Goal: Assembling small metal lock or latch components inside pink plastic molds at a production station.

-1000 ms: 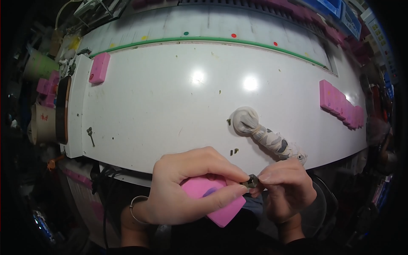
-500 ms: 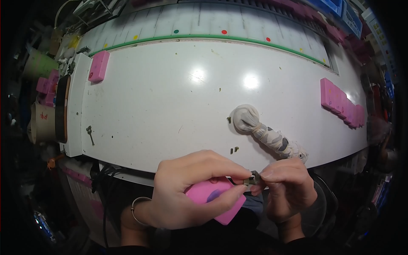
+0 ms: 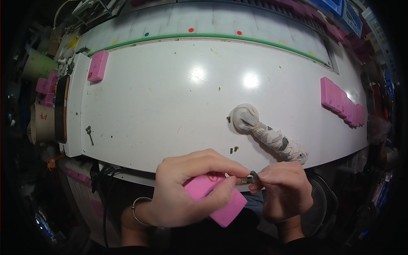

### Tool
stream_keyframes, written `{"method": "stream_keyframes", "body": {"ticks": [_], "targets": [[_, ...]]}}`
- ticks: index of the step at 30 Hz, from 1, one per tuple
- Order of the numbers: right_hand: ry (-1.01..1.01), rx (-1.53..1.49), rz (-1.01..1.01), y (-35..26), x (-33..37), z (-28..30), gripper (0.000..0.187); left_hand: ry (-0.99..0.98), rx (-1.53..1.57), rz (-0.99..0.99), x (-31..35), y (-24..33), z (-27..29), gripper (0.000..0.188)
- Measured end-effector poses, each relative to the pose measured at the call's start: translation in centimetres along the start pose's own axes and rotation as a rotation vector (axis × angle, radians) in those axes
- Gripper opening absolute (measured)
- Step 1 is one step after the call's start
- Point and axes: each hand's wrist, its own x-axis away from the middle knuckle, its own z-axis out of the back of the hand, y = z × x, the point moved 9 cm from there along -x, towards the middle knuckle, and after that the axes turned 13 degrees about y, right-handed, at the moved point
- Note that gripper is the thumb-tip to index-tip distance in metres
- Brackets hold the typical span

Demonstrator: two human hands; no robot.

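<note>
My left hand (image 3: 180, 187) is closed round a pink block (image 3: 229, 209), which rests against its palm and fingers. Between its thumb and forefinger tips it also pinches one end of a small olive-grey piece (image 3: 252, 177) that looks like a metal or clay part. My right hand (image 3: 289, 189) has its fingertips on the other end of that piece, thumb and forefinger pressed together. Both hands are just off the table's near edge. Beyond the right hand, a cloth-wrapped mallet-like tool (image 3: 272, 137) with a round head lies on the table.
Small dark bits (image 3: 233, 149) lie near the wrapped tool. A row of pink blocks (image 3: 338, 100) stands at the right of the white table (image 3: 161, 102); a single pink block (image 3: 98, 66) is far left. A small key-like piece (image 3: 89, 135) lies at left. Behind runs a white belt (image 3: 212, 19) with coloured dots.
The coloured dots on the belt have shifted left. My left thumb and forefinger have drawn back slightly, so more of the small piece shows. The pink block has tilted a little.
</note>
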Motion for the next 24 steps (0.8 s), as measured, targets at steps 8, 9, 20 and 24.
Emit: {"method": "stream_keyframes", "body": {"ticks": [8, 9, 20, 24], "targets": [[0.000, 0.043, 0.040, -0.2, 0.2, 0.0, 0.036, 0.009, 0.022, 0.017, 0.0, -0.3, -0.1, 0.018], [0.002, 0.052, 0.045, -0.2, 0.2, 0.0, 0.036, -0.001, 0.027, 0.028, 0.0, -0.5, -0.1, 0.018], [0.021, 0.113, 0.097, 0.0, -0.4, 0.0, 0.034, -0.007, 0.041, 0.085, -0.3, -0.9, -0.6, 0.015], [0.129, 0.105, -0.135, 1.6, -0.3, 0.7, 0.029, 0.019, -0.084, -0.032, -0.9, -0.9, -0.2, 0.014]]}}
